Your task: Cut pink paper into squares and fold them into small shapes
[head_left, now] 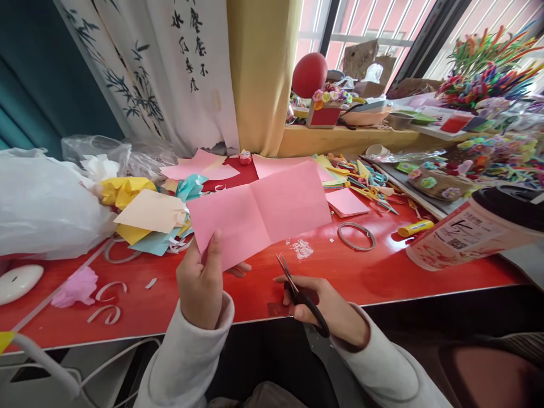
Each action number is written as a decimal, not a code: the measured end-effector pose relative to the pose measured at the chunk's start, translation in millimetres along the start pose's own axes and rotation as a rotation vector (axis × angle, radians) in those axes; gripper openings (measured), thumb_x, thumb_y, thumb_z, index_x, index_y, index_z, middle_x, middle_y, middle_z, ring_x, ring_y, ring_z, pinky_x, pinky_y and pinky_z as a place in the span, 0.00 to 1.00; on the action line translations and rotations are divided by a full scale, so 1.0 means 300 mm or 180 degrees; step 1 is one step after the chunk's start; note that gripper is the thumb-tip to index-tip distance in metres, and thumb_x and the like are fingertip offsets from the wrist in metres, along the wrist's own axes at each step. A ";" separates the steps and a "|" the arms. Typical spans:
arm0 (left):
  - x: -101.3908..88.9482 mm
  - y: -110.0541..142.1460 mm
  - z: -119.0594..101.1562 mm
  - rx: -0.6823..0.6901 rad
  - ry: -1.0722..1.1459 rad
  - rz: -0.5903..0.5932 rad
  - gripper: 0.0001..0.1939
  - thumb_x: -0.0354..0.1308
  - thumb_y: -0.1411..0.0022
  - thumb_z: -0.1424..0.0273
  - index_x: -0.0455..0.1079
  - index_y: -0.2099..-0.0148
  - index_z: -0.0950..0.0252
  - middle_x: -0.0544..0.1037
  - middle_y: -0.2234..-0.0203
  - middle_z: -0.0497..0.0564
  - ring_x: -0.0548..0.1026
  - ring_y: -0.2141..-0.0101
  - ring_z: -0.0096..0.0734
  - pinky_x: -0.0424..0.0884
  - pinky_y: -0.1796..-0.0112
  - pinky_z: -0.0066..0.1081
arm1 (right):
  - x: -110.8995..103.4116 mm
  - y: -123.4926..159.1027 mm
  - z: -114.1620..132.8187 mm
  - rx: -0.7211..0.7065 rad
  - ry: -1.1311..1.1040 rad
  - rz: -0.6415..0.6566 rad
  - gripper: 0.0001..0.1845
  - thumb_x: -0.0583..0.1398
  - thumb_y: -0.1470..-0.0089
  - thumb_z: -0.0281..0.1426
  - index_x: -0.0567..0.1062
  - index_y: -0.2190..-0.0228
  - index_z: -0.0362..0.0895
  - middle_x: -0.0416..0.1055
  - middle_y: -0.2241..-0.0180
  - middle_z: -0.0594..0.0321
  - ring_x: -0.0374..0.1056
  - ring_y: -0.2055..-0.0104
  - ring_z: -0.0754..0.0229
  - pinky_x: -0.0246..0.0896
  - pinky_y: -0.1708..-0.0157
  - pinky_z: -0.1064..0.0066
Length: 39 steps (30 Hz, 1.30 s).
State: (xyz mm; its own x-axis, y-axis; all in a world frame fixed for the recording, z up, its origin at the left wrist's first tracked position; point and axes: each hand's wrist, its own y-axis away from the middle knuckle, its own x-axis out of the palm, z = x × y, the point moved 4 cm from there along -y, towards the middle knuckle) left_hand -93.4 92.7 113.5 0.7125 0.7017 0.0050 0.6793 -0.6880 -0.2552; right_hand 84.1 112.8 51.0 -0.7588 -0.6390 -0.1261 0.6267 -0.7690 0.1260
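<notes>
Pink paper (284,204), long axis rising rightward, grip of left hand (202,283) pinching it, right hand (335,306) holding scissors (293,285)

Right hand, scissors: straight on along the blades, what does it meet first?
Likely the creased pink sheet held in the left hand, at its lower edge near the crease. Depth is unclear from one view: the right hand and scissors might pass under it.
</notes>
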 end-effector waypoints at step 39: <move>0.013 0.030 0.036 -0.0125 0.0677 0.0383 0.08 0.53 0.44 0.66 0.65 0.71 0.67 0.66 0.93 0.42 0.67 0.90 0.26 0.64 0.87 0.25 | 0.016 -0.050 0.031 -0.0353 -0.0637 -0.0416 0.29 0.63 0.65 0.47 0.71 0.65 0.38 0.57 0.80 0.66 0.55 0.77 0.67 0.53 0.76 0.72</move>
State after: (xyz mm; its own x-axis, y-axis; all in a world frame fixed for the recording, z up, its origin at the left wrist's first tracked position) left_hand -86.5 91.2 100.8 0.8068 0.5622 0.1814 0.5906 -0.7739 -0.2284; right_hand 69.5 121.3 57.6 -0.8478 -0.5265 0.0643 0.5281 -0.8491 0.0113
